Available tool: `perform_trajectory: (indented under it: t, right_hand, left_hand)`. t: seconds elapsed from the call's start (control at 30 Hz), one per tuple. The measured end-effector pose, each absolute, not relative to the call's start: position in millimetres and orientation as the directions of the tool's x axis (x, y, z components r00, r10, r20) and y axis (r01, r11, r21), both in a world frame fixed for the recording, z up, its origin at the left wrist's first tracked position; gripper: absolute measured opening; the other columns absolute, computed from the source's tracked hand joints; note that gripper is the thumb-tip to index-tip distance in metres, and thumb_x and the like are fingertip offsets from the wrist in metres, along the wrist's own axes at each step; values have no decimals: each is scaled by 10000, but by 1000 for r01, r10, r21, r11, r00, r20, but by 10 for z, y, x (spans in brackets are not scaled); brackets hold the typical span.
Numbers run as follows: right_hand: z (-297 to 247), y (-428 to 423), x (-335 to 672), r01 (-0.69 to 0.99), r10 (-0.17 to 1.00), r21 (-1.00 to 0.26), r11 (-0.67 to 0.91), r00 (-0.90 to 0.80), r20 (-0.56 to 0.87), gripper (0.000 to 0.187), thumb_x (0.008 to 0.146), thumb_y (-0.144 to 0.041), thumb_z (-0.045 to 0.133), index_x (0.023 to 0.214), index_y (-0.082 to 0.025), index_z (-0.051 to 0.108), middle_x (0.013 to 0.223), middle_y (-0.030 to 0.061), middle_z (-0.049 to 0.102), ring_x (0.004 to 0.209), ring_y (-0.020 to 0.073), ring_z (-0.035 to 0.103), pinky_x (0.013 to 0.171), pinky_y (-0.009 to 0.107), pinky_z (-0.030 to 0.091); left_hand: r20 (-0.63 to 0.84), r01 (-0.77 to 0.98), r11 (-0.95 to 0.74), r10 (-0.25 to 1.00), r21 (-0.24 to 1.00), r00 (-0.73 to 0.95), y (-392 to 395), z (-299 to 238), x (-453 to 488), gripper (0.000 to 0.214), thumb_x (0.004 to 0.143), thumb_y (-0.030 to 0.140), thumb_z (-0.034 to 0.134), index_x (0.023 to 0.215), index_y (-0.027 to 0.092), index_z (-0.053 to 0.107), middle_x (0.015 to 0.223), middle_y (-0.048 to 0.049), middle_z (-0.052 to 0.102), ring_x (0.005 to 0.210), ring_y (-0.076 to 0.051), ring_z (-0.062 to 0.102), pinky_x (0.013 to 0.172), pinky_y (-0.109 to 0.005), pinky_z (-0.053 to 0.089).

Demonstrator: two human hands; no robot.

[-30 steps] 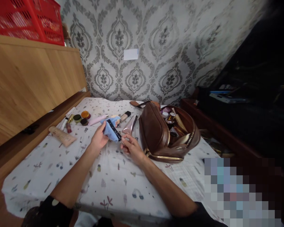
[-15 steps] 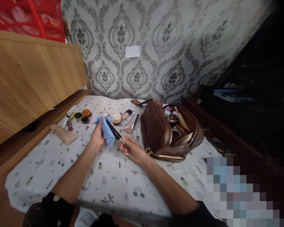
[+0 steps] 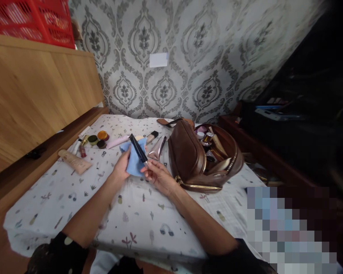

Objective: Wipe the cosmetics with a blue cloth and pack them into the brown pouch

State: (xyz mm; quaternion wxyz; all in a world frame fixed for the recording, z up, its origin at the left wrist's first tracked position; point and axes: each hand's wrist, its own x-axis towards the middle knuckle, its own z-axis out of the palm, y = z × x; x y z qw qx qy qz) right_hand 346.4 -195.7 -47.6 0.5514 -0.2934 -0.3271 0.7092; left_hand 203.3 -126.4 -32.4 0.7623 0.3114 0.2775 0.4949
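My left hand (image 3: 122, 166) is closed on a light blue cloth (image 3: 135, 167), which hangs open under and behind a slim black cosmetic tube (image 3: 137, 147). The fingertips of my right hand (image 3: 160, 176) pinch the tube at its silver lower end. The tube slants up and to the left, its dark body lying over the cloth. Just beyond the cloth are a pink tube (image 3: 117, 141), a bottle with a black cap (image 3: 152, 136) and a shiny pinkish tube (image 3: 157, 148). A round beige item (image 3: 138, 138) is mostly hidden behind the cloth.
At right stands an open brown bag (image 3: 187, 154) with cosmetics inside. Left on the patterned sheet (image 3: 143, 228) lie a beige tube (image 3: 74, 161), small jars (image 3: 103, 136) and a red lip gloss (image 3: 82, 151). A wooden cabinet (image 3: 42, 83) borders the left.
The cloth has moved right and spread out flatter behind the black tube, with my left hand shifted right. The tube now points up more steeply; the pink tube shows more fully.
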Motion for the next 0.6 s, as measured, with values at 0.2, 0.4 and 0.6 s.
perform_trajectory:
  t: [0.2, 0.4, 0.6]
  right_hand:
    - [-450, -1923, 3497, -635, 987, -757, -153, -129, -92, 399, 618, -430, 924, 757, -157, 669, 675, 5, 686, 509, 66, 522, 440, 173, 406]
    - [-467, -1908, 3491, -582, 994, -805, -113, -66, -92, 516, 492, -525, 950, 664, -156, 634, 526, -54, 549, 443, 40, 434, 388, 161, 294]
    - [-421, -1908, 3488, -531, 995, -843, -83, 8, -103, 566, 438, -578, 939, 628, -165, 602, 521, -56, 522, 451, 49, 419, 400, 179, 265]
  left_hand:
    - [-102, -373, 314, 865, 873, 491, -1425, -432, 2126, 415, 632, 451, 902, 768, 131, 676, 648, -24, 684, 606, -173, 663, 585, -287, 558]
    - [-102, -312, 263, 888, 913, 449, -1475, -430, 2161, 541, 490, 470, 957, 819, 111, 722, 696, -30, 710, 582, -146, 629, 581, -284, 537]
    - [-62, -291, 164, 942, 943, 329, -1503, -420, 2249, 578, 456, 576, 928, 774, 132, 738, 728, -42, 731, 635, -164, 636, 624, -293, 525]
